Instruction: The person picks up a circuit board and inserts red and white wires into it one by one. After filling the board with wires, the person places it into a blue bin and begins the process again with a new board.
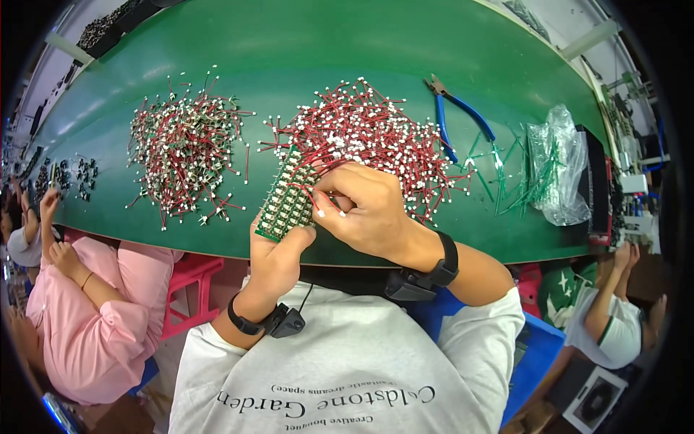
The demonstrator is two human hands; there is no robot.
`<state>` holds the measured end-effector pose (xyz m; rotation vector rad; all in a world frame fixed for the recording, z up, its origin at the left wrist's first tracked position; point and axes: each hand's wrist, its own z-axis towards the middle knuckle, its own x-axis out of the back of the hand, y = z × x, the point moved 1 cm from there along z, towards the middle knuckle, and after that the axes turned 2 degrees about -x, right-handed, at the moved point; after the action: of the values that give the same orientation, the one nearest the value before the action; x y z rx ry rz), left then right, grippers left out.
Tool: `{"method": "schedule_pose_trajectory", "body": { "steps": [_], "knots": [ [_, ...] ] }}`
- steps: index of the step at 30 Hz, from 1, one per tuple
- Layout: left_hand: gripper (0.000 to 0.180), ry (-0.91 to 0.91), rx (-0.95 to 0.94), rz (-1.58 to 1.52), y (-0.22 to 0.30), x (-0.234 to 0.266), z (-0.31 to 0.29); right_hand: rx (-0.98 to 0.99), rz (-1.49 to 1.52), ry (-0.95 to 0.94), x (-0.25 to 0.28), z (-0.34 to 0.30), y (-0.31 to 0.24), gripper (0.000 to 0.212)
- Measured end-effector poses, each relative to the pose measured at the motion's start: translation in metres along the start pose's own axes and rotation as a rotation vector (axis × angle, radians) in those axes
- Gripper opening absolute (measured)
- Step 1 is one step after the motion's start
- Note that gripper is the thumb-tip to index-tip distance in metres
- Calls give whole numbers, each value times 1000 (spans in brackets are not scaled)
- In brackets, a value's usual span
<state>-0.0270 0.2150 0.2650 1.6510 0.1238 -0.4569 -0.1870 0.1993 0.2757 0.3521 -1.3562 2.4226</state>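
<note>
My left hand (278, 262) grips the lower end of a green circuit board panel (286, 206), thumb along its near corner. Rows of small white connectors cover the panel, which tilts above the table's near edge. Over its right side, my right hand (372, 210) is closed in a pinch on a red wire lead (309, 192) with white plugs. The fingers partly hide the lead, so whether its far end sits in a board connector cannot be seen. Just beyond both hands spreads a large pile of red leads with white plugs (361, 130).
To the left lies a heap of small boards with red leads (188, 148). Blue-handled cutters (468, 114), thin green strips (499, 173) and a clear plastic bag (560, 163) lie on the right. A person in pink (94, 311) sits at left, another person (607, 322) at right.
</note>
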Motion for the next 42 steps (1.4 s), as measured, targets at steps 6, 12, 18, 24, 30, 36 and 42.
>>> {"method": "schedule_pose_trajectory", "body": {
  "steps": [6, 12, 18, 24, 30, 36, 42],
  "knots": [
    [31, 3, -12, 36, 2, -3, 1, -20, -7, 6, -1, 0, 1, 9],
    [50, -42, -25, 78, 2, -4, -1, 50, -50, 10, 0, -1, 3, 12],
    [69, -182, -166, 472, 3, 3, 1, 210, -220, -76, 1, -4, 0, 18],
    [69, -112, -87, 341, 7, 9, 1, 247, -346, 26, 3, 2, 0, 15],
    [68, -183, -94, 443, 8, 10, 1, 252, -298, -24, 1, -2, 5, 19],
    [53, -40, 14, 167, 1, 8, 5, 158, -365, -10, 4, 3, 3, 15],
    [77, 25, -158, -183, 27, 35, 22, 513, -336, 51, 44, -5, -76, 20]
  ]
}}
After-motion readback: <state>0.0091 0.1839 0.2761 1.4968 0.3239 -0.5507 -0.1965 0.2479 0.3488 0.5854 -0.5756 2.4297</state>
